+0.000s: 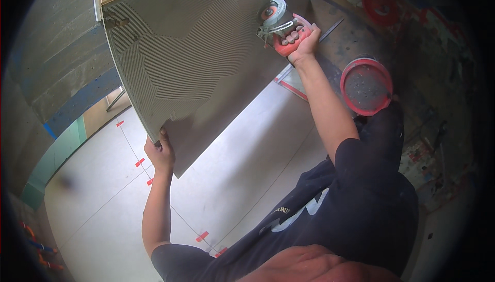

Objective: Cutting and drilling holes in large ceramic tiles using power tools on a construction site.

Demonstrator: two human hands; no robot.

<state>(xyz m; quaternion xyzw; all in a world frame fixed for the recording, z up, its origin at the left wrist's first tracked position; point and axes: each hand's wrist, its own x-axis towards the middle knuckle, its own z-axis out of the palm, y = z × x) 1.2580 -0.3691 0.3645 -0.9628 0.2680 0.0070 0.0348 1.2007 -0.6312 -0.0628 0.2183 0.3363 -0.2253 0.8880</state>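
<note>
A large tile (227, 96) stands tilted in front of me, its face partly coated with grey adhesive combed into ridges and partly smooth. My left hand (160, 152) is closed on the tile's lower left corner, thumb over the coated face. In my right hand (304, 45) is a red-handled handheld power cutter (289, 26), with fingers wrapped through its grip. Its round guard and slotted silver bracket show over the tile's upper right part. Whether the cutter touches the tile, I cannot tell.
A red-rimmed bucket (344, 83) holding grey material stands at right. Pale floor tiles (113, 199) with several red clips (139, 162) in their joints spread below. Dark wall panels (56, 60) run along the left. A thin metal bar (331, 29) lies beyond my right hand.
</note>
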